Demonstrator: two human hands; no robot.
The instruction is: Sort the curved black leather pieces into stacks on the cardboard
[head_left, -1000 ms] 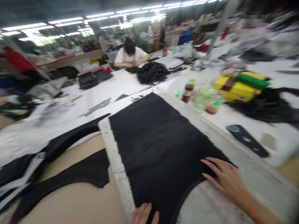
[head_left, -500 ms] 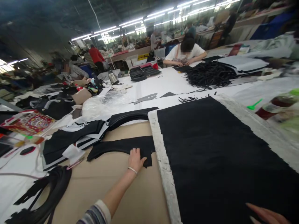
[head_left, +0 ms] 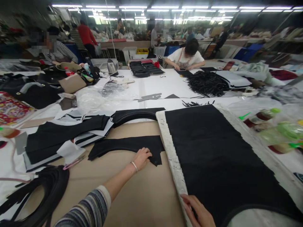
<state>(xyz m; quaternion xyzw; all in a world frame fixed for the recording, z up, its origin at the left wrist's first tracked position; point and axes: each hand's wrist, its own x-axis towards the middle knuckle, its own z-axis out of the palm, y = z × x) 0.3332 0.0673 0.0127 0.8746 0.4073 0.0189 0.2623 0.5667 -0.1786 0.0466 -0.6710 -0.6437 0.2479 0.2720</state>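
My left hand [head_left: 142,157] rests on the lower edge of a black curved fabric piece [head_left: 127,143], its fingers bent and closed at that edge. The piece lies on a tan board [head_left: 113,192], its right end by the white padded board [head_left: 168,138]. At the bottom, my right hand [head_left: 200,212] is over the near left edge of the padded board, thumb and forefinger drawn together. What they hold, if anything, is hidden. A large black sheet [head_left: 220,151] covers most of the padded board, with a curved cutout at its near end.
Black and white cut pieces [head_left: 63,132] are piled at left, with coiled black strips [head_left: 52,189] nearer. A pink-handled tool [head_left: 74,162] lies between. Bottles [head_left: 262,116] stand at right. Across the white table [head_left: 163,82], a person [head_left: 182,58] works beside a heap of black strips [head_left: 208,82].
The view has levelled and turned. My right hand has come further into view, from over the black sheet to the padded board's left edge. My left hand's fingers have shifted along the curved piece.
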